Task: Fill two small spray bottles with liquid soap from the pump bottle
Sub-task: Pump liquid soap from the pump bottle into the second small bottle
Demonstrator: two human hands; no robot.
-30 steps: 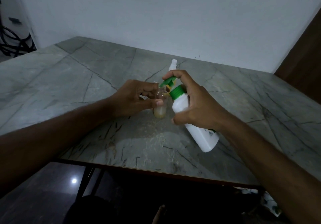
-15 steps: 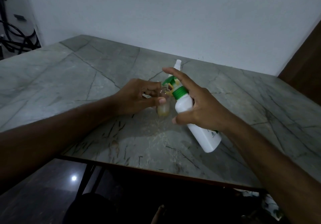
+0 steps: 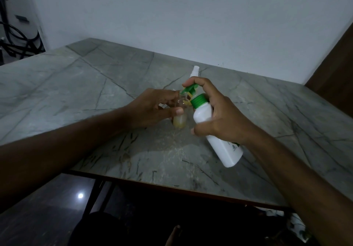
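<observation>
My right hand (image 3: pixel 219 119) grips a white pump bottle (image 3: pixel 215 131) with a green collar, tilted to the left, with the forefinger lying on its green pump head (image 3: pixel 188 89). The pump's nozzle points into the mouth of a small clear spray bottle (image 3: pixel 180 118) that stands on the table with yellowish liquid in its lower part. My left hand (image 3: pixel 152 108) holds that small bottle between thumb and fingers. Behind my right hand, the white top of a second spray bottle (image 3: pixel 196 71) sticks up; its body is hidden.
The grey marble table (image 3: pixel 95 93) runs back to a white wall. Its front edge lies close under my forearms. A dark wooden panel (image 3: pixel 336 70) stands at the right, and black cables (image 3: pixel 17 41) hang at the far left.
Both hands and the two bottles stay together in the same grip. The forefinger rose off the pump head and now rests on it again. The view has shifted slightly.
</observation>
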